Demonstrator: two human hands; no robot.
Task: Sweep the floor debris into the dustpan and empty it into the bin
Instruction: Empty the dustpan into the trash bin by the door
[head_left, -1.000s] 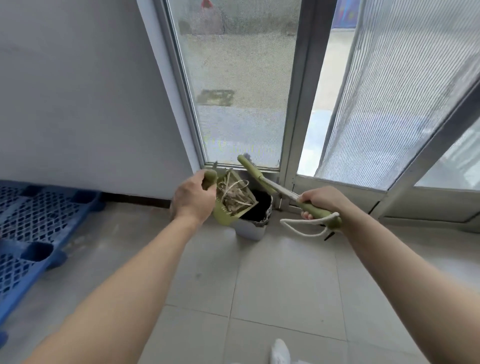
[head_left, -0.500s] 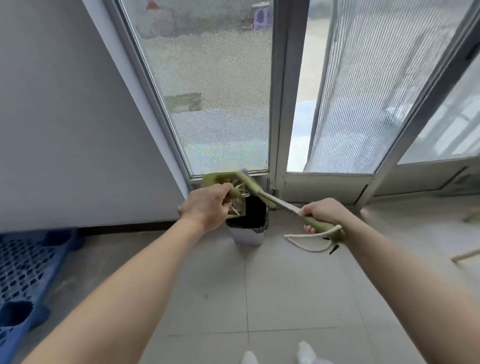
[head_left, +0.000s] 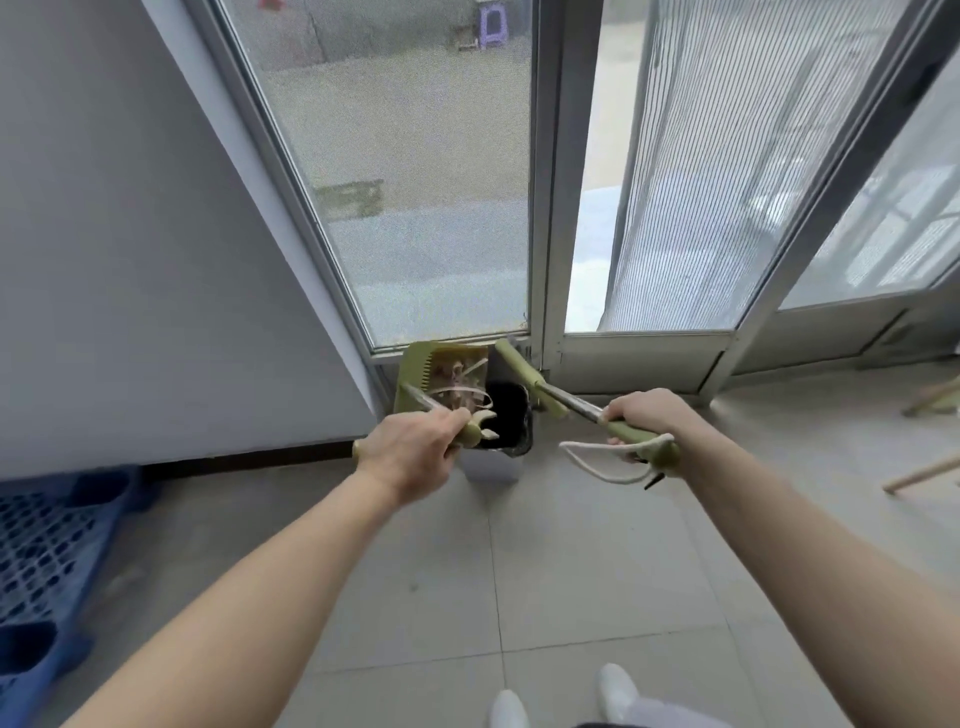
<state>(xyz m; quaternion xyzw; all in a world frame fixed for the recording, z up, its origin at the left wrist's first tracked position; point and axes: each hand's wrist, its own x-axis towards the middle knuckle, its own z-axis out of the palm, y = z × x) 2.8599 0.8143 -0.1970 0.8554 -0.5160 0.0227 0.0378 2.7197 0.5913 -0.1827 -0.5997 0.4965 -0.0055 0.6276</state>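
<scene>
1. Many pale grey tiles make up the floor (head_left: 571, 571), which fills the lower half of the view.
2. A plain grey wall (head_left: 130, 260) stands on the left and meets a glass door (head_left: 415, 182) in a metal frame. A ribbed mesh screen (head_left: 727, 182) hangs further right.
3. A blue plastic pallet (head_left: 47, 561) lies on the floor against the wall, at the far left.
4. The bin (head_left: 493, 467) is small and white with a black liner. It stands on the floor at the foot of the door frame, between the two hands.
5. The green dustpan (head_left: 441, 364) is tipped up just behind and above the bin's left side, with its inside facing the camera.
6. The broom (head_left: 571, 402) slants from the right hand up towards the door frame, and its shaft passes over the bin's right rim.
7. The left hand (head_left: 410, 452) has its grip clamped round the dustpan's handle, fingers curled tight.
8. The right hand (head_left: 649, 415) has its grip clamped round the green end of the broom's handle.
9. The debris (head_left: 457, 389), pale curled strips and scraps, sits inside the dustpan, and a few strips hang over the bin's black opening.
10. A white cord loop (head_left: 597, 467) dangles from the end of the broom's handle, below the right hand.
</scene>
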